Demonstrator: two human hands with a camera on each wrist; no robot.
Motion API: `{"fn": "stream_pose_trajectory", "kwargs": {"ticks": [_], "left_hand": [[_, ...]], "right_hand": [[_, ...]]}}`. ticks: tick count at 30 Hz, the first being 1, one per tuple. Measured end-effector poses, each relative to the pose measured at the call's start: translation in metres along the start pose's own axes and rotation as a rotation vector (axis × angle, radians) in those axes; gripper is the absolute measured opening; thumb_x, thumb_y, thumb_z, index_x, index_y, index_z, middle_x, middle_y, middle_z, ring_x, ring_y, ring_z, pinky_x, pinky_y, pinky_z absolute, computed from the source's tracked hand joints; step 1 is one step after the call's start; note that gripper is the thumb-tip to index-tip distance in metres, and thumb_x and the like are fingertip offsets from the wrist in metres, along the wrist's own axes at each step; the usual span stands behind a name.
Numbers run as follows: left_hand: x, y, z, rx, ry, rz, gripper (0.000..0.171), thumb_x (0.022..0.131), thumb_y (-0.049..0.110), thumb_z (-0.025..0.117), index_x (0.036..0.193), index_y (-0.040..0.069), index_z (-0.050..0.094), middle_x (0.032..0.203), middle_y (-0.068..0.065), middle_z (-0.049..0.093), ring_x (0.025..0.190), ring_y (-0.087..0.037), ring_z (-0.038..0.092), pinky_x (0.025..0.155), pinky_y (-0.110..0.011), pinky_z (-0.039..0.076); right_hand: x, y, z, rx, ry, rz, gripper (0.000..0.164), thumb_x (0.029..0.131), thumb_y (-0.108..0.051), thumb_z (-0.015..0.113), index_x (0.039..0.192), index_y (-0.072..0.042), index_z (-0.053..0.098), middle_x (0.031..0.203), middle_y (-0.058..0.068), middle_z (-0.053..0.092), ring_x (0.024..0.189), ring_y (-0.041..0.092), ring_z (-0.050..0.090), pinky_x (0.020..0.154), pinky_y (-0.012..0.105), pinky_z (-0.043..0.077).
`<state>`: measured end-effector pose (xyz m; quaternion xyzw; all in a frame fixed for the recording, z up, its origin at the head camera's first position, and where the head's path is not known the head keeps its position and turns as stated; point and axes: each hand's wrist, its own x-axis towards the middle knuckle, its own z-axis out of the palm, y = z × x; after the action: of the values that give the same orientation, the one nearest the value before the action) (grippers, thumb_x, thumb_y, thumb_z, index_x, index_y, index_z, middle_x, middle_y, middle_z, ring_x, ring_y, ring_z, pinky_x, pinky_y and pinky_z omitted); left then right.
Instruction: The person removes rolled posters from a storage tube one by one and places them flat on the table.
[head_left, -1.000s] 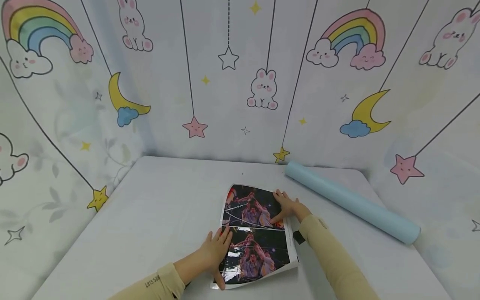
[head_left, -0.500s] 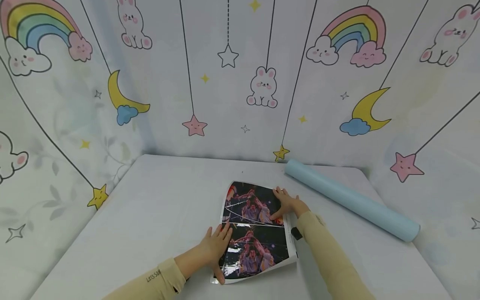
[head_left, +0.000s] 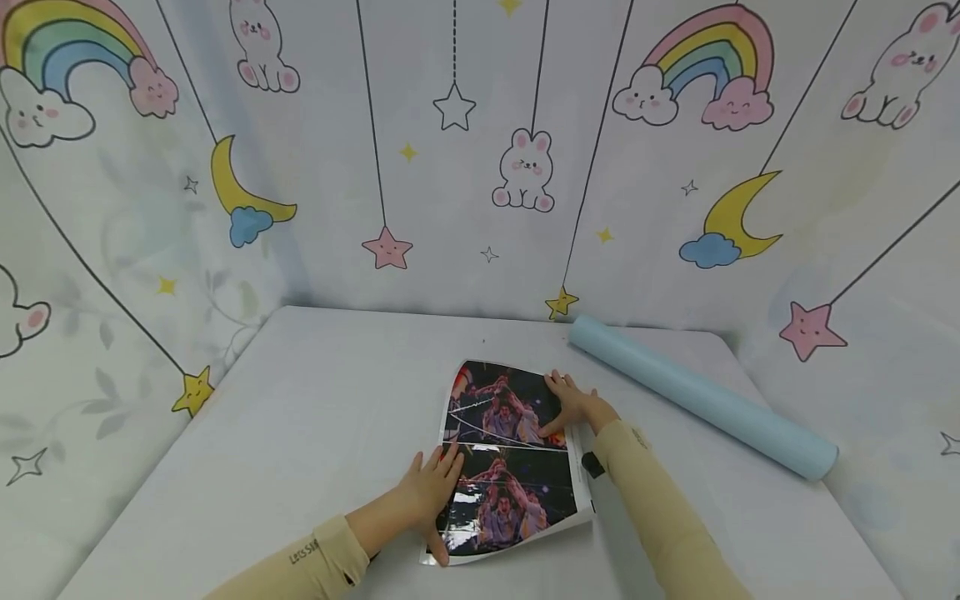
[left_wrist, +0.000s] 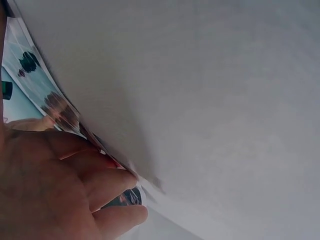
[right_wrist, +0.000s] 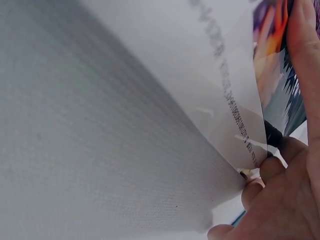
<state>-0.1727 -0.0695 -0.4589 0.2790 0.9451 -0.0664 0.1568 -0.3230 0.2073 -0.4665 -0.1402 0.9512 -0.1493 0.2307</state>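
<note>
A glossy printed photo sheet (head_left: 517,500) lies on the white table, with two matching dark pictures of a crowd, one above the other, and a white margin. Its near right corner lifts a little, and bright glare streaks cross it. My left hand (head_left: 429,493) rests along the sheet's left edge, fingers spread and thumb at the near corner. On the far right edge lies my right hand (head_left: 573,407), its thumb over the upper picture and its fingers pointing away. In the right wrist view, the fingertips (right_wrist: 272,167) meet the printed white margin.
A long light blue roll (head_left: 705,402) lies slantwise at the right, behind my right arm. The white table (head_left: 337,392) ends at a backdrop (head_left: 450,192) with rabbits, stars, moons and rainbows. A small black piece (head_left: 592,464) sits under my right wrist.
The head view has tipped slightly, so the scene sits a bit higher in frame. Both hands keep their places on the sheet.
</note>
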Motion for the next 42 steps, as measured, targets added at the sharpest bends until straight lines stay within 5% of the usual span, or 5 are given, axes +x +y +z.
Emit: {"fn": "stream_pose_trajectory", "kwargs": {"ticks": [14,21,28,42], "left_hand": [[0.001,-0.003,-0.004,-0.008,-0.013,-0.002,0.133,0.039,0.068,0.075,0.144,0.003,0.024,0.150,-0.015,0.016,0.136,-0.034,0.017,0.103,-0.053,0.023],[0.009,-0.005,-0.010,0.014,0.000,-0.010,0.133,0.038,0.067,0.077,0.143,0.003,0.025,0.150,-0.014,0.017,0.136,-0.033,0.018,0.103,-0.053,0.022],[0.015,-0.007,-0.011,0.005,-0.016,-0.022,0.133,0.039,0.066,0.077,0.144,0.005,0.024,0.150,-0.013,0.016,0.136,-0.031,0.017,0.104,-0.052,0.021],[0.014,-0.005,-0.013,-0.011,-0.013,-0.017,0.132,0.040,0.066,0.077,0.143,0.002,0.025,0.150,-0.015,0.016,0.136,-0.033,0.017,0.104,-0.051,0.023]], "right_hand": [[0.004,-0.001,-0.002,0.002,-0.009,0.001,0.113,0.069,-0.043,0.077,0.147,-0.005,0.005,0.151,0.019,-0.006,0.136,0.037,-0.007,0.096,0.070,0.001],[0.017,0.009,-0.004,0.027,-0.014,0.038,0.123,0.061,-0.057,0.076,0.148,-0.012,0.000,0.151,0.014,-0.012,0.136,0.033,-0.014,0.094,0.070,-0.004],[0.012,-0.001,-0.011,-0.011,-0.024,0.075,0.111,0.071,-0.044,0.075,0.147,-0.008,0.002,0.151,0.017,-0.008,0.137,0.034,-0.007,0.100,0.066,0.005],[0.019,0.002,-0.012,0.016,-0.041,0.085,0.111,0.072,-0.042,0.076,0.147,-0.009,0.002,0.151,0.015,-0.010,0.137,0.035,-0.010,0.100,0.066,0.006]]}}
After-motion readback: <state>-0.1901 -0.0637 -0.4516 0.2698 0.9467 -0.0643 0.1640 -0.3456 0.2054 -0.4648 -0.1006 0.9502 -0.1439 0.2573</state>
